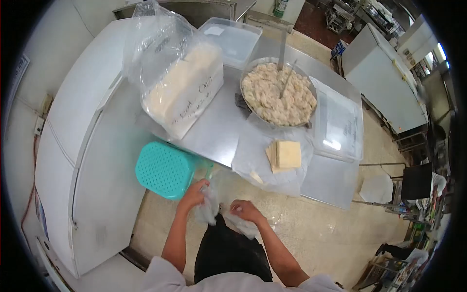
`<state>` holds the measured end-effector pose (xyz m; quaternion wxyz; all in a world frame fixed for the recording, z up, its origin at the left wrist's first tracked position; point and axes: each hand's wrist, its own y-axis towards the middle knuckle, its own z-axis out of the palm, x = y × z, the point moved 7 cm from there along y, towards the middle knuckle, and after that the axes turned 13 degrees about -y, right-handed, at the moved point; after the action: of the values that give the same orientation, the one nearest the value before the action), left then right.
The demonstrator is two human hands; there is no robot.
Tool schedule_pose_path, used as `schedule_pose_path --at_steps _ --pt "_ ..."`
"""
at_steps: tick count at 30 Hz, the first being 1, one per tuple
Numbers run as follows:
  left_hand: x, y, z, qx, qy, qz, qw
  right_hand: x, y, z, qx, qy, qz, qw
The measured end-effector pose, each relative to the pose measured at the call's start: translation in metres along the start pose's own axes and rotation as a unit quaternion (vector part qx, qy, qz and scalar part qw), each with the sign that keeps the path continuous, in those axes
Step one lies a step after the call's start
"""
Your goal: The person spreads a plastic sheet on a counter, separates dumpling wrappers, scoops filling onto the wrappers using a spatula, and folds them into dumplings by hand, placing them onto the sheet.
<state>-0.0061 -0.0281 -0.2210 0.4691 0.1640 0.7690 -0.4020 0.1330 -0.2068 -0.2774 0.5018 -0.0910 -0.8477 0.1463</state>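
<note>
Grip of the left hand [196, 193] is narrow, the fingers bunched on thin clear plastic [209, 207]; the right hand [244, 211] has curled fingers beside more of it [242, 226], though I cannot tell whether it is pinched or worn. Both pieces are low in front of the body, over the floor [311, 214], just off the edge of the worktop [214, 141]. A teal perforated stool or basket [168, 168] is beside the left hand.

Film this thin could tear if tugged hard, or stick to itself if the fingers crumple it. A slack hold might let it drop to the floor and pick up dirt.

On the worktop, a white sheet [243, 158] under the stacked squares [288, 154] seems to overhang the near edge; a sleeve or wrist catching it could drag the stack. Behind, the long spatula [282, 44] and spoon [288, 78] stand in the mix [262, 97], so a knock might tip them.
</note>
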Motion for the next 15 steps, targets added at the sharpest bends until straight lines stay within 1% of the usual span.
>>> schedule_pose_path --at_steps 1,2,3,4,5,6,7,9,10,11,12,13,14,15 --pt "-0.039 -0.021 -0.022 -0.009 -0.021 0.038 0.999 0.019 0.011 -0.003 -0.003 0.002 0.0 1.0" --pt "-0.056 -0.037 -0.046 -0.017 -0.127 -0.008 0.992 0.059 0.013 -0.01 0.052 0.01 -0.022 0.998" --pt "-0.065 -0.049 -0.066 -0.023 -0.231 -0.056 0.971 0.096 0.013 -0.017 0.105 0.019 -0.042 0.993" --pt "-0.082 -0.05 -0.074 -0.019 -0.229 -0.057 0.972 0.122 0.016 -0.031 0.101 0.02 -0.04 0.994" --pt "-0.114 -0.044 -0.086 -0.038 -0.223 0.032 0.973 0.141 0.023 -0.051 0.073 0.147 0.018 0.986" --pt "-0.146 -0.036 -0.098 -0.057 -0.215 0.124 0.967 0.152 0.035 -0.066 0.041 0.269 0.071 0.96" --pt "-0.167 -0.018 -0.099 -0.064 -0.181 0.151 0.97 0.161 0.049 -0.083 -0.032 0.242 0.067 0.967" --pt "-0.189 0.03 -0.087 0.005 -0.168 0.229 0.959 0.174 0.078 -0.109 -0.175 0.299 0.071 0.935" --pt "-0.205 0.047 -0.077 0.07 -0.176 0.221 0.957 0.173 0.094 -0.121 -0.243 0.382 0.077 0.888" --pt "-0.218 0.055 -0.065 0.135 -0.183 0.21 0.951 0.169 0.113 -0.127 -0.246 0.382 0.074 0.888" --pt "-0.228 0.049 -0.06 0.136 -0.181 0.213 0.95 0.155 0.131 -0.141 -0.315 0.409 0.065 0.854" --pt "-0.25 0.033 -0.061 0.093 -0.085 0.285 0.95 0.141 0.148 -0.156 -0.382 0.434 0.053 0.814" --pt "-0.266 0.017 -0.063 0.048 0.012 0.353 0.934 0.131 0.169 -0.165 -0.385 0.434 0.048 0.813" --pt "-0.268 0.002 -0.069 0.016 0.012 0.377 0.926 0.116 0.179 -0.176 -0.463 0.354 0.101 0.807"
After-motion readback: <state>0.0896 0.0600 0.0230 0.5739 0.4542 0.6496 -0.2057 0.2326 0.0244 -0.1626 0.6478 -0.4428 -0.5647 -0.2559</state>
